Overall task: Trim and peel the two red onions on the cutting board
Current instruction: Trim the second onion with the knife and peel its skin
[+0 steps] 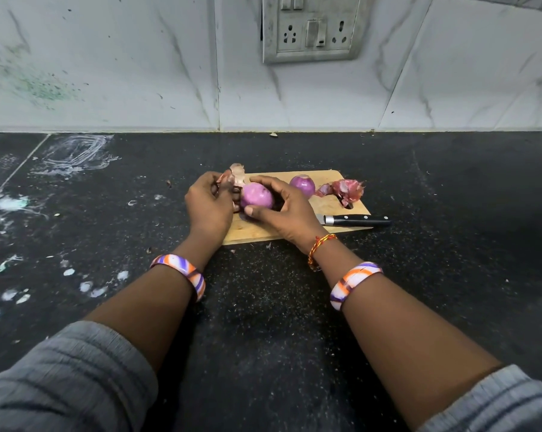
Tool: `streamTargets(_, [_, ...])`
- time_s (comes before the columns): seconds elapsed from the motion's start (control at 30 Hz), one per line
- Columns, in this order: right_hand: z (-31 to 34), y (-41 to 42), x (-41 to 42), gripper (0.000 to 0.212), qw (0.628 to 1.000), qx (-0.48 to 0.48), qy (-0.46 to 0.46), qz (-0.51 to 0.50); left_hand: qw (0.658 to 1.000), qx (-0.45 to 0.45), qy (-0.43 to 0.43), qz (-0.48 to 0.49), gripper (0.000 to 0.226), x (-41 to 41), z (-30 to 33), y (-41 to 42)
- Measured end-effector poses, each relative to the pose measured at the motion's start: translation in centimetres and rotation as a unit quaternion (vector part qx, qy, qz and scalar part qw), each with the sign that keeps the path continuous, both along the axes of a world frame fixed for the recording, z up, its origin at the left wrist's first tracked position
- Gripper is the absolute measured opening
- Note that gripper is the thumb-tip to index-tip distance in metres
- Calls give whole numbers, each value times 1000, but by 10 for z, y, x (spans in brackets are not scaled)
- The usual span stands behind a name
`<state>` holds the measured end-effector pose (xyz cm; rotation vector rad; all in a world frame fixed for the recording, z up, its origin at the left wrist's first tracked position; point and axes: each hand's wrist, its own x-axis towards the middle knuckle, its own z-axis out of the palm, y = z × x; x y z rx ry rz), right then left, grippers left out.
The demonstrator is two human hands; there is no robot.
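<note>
Two forearms are reaching forward from grey pushed-up sleeves across a dark speckled countertop point(263, 307), each wrist wearing a striped orange, purple and white bangle, as a person is working over a wooden cutting board point(332, 210) set near a marble-patterned wall. The right hand point(287, 213) is cupping a red onion point(256, 196) at the board's left end, its thumb pressing against the near side and its fingers arching over the far side, so the purple bulb is showing between them; a red and yellow thread is circling that wrist. The left hand point(209, 207) is sitting just beside the onion with its back to the camera, its fingertips pinching a strip of papery skin point(237, 176) that is standing up behind the knuckles. A second onion point(302, 186) is resting alone on the far part of the board, its pale purple flesh bare. A heap of reddish peelings point(344, 191) is lying at the board's far right corner. A black-handled knife point(355, 220) is lying on the board's near right edge, apart from both hands, its blade partly hidden behind the right hand. A switch-and-socket plate point(311, 26) is hanging on the wall above.
</note>
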<state>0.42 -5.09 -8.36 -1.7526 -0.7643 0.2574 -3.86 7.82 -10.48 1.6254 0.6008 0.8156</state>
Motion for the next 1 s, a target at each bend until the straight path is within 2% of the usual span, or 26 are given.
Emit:
streamTargets(0.1, [2, -2, 1, 48, 999, 29, 43, -8, 999, 27, 26, 30, 9, -2, 3, -2])
streamTargets(0.17, [2, -6, 4, 47, 994, 60, 90, -11, 998, 48, 21, 38, 16, -3, 5, -4])
streamTargets(0.27, [3, -10, 7, 47, 981, 115, 153, -19, 997, 76, 2, -13, 37, -5, 4, -5])
streamTargets(0.37, [2, -13, 8, 48, 973, 148, 178, -22, 993, 102, 32, -53, 33, -4, 3, -7])
streamTargets(0.43, [1, -13, 8, 48, 974, 148, 172, -25, 991, 98, 42, -79, 24, -3, 3, -8])
streamTargets(0.57, [0, -13, 7, 50, 981, 126, 147, -13, 983, 90, 54, -149, 44, -4, 5, -8])
streamTargets(0.83, [0, -11, 7, 58, 994, 65, 87, -7, 984, 112, 63, -122, 33, -5, 6, -7])
streamTargets(1.0, [-1, -10, 8, 56, 994, 58, 87, -10, 983, 130, 70, -113, 43, -7, 9, -10])
